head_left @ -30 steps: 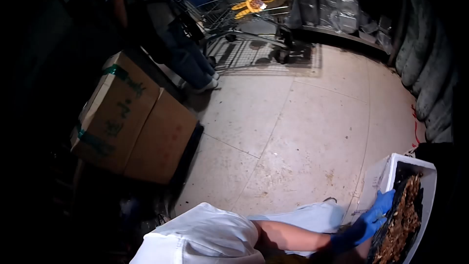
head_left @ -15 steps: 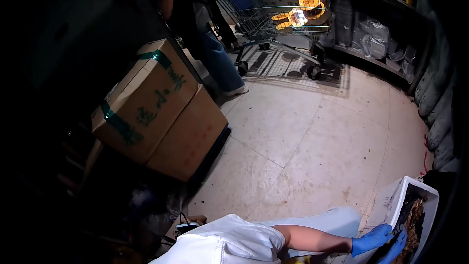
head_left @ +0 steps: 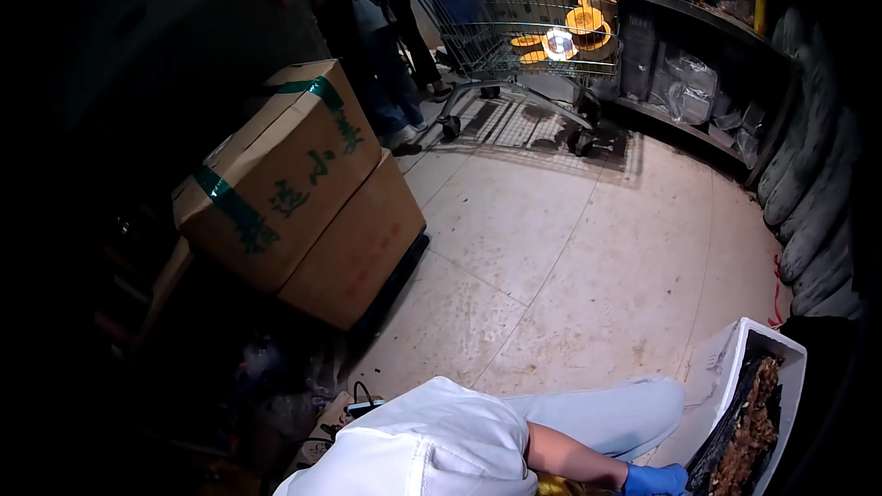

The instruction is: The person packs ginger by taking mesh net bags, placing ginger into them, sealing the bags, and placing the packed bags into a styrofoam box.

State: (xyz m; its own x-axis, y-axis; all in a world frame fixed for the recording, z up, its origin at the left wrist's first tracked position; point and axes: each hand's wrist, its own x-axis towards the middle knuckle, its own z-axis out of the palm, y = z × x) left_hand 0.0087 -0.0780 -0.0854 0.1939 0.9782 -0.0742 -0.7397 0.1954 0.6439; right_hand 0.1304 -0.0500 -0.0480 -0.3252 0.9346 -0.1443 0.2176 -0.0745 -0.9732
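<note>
My left hand [head_left: 655, 479], in a blue glove, is at the bottom edge, beside the near wall of a white foam box [head_left: 797, 377]. Its fingers are partly cut off by the frame, so their grip cannot be made out. Inside the box, a heap of brown, clumpy pieces [head_left: 749, 432] lies on a black plastic lining [head_left: 721, 441]. Something yellow [head_left: 557, 485] shows under my left forearm, mostly hidden. My right hand is out of view.
Two stacked cardboard cartons [head_left: 317, 211] with green tape stand at left. A shopping cart [head_left: 514, 18] holds yellow items [head_left: 585, 20]. Behind it a person [head_left: 377, 64] stands. Large pale-green gourd-like things [head_left: 808, 193] line the right, beside a shelf [head_left: 680, 124] with plastic-wrapped goods.
My left hand has drawn back from the box's inside toward the bottom edge. My right hand has left the view. The person by the cart has shifted back, and the view has tilted slightly.
</note>
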